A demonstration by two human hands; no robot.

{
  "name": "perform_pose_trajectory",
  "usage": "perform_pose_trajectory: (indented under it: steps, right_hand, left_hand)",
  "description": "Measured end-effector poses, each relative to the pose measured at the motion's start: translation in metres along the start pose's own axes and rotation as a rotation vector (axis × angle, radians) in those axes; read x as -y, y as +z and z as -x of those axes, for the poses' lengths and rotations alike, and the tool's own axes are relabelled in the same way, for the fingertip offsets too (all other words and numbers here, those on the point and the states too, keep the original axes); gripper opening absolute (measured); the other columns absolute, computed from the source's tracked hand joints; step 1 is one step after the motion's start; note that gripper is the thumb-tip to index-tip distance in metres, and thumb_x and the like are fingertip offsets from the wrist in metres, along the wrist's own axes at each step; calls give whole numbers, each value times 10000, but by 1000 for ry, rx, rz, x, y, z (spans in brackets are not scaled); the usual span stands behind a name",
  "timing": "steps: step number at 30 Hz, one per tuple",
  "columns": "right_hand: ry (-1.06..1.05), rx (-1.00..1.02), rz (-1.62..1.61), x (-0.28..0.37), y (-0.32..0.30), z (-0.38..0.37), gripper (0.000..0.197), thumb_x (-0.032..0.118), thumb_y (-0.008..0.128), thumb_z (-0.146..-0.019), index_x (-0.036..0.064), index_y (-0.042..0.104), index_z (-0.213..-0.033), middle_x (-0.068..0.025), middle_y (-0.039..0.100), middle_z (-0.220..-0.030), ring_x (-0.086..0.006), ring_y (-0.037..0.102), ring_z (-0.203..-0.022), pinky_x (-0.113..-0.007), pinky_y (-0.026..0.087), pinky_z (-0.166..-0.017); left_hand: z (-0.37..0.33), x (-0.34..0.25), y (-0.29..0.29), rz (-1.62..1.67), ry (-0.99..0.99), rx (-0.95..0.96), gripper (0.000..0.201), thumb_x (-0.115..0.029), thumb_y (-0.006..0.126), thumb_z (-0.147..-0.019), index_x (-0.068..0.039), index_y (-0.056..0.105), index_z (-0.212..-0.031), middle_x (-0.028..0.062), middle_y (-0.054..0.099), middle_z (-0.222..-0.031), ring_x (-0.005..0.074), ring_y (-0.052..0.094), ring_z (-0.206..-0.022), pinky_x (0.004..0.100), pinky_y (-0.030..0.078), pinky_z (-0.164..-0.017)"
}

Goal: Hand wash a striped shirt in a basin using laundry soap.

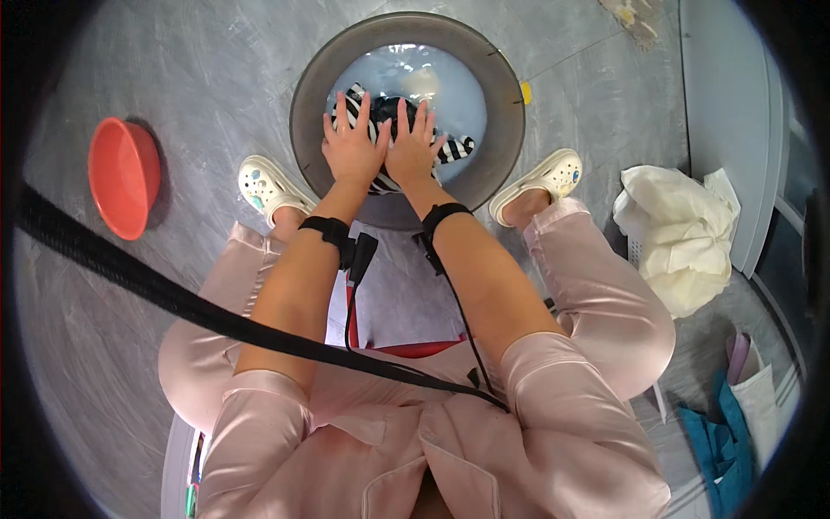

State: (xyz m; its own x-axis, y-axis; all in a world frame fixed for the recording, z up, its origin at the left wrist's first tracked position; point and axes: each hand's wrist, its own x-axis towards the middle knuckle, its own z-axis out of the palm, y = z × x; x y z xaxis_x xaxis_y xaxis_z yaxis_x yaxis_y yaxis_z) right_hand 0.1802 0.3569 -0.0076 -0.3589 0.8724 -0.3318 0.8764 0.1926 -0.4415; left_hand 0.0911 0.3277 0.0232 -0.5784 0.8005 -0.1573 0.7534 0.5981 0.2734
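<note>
A grey round basin (pixel 506 117) stands on the floor between my feet, holding bluish, cloudy water (pixel 462 91). In it lies a wet black-and-white striped garment (pixel 456 150), partly under water. My left hand (pixel 354 147) rests flat on the garment with its fingers spread. Beside it, my right hand (pixel 413 147) presses on the cloth too, fingers stretched out, the two thumbs close together. Neither hand grips the fabric. Both wrists wear black straps with cables. A pale patch, perhaps foam or a light reflection, shows in the water beyond my hands.
On the grey floor to the left sits an orange-red basin (pixel 125 177). A white bag or cloth (pixel 683 238) lies over a white basket at the right, with teal cloth (pixel 722 450) nearer me. A grey cabinet (pixel 731 112) borders the right side. A black cable (pixel 216 316) crosses the view.
</note>
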Motion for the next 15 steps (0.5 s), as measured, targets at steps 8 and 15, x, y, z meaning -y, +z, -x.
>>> perform_pose_trajectory:
  steps: [8, 15]
  right_hand:
    - [74, -27, 53, -22, 20, -51, 715, 521, 537, -769, 119, 335, -1325, -314, 352, -1266, -474, 344, -1163, -624, 254, -906]
    - [-25, 22, 68, -23, 14, -80, 584, 418, 634, -727, 4, 491, -1114, -217, 564, -1031, -331, 522, -1016, -418, 416, -834]
  left_hand:
    - [-44, -8, 30, -176, 14, 69, 493, -534, 535, -778, -162, 580, -1097, 187, 457, -1199, 416, 520, -937, 501, 417, -766]
    - [-79, 4, 27, -56, 4, 186, 526, -584, 537, -759, -116, 616, -984, 203, 509, -1124, 383, 565, -893, 427, 443, -780]
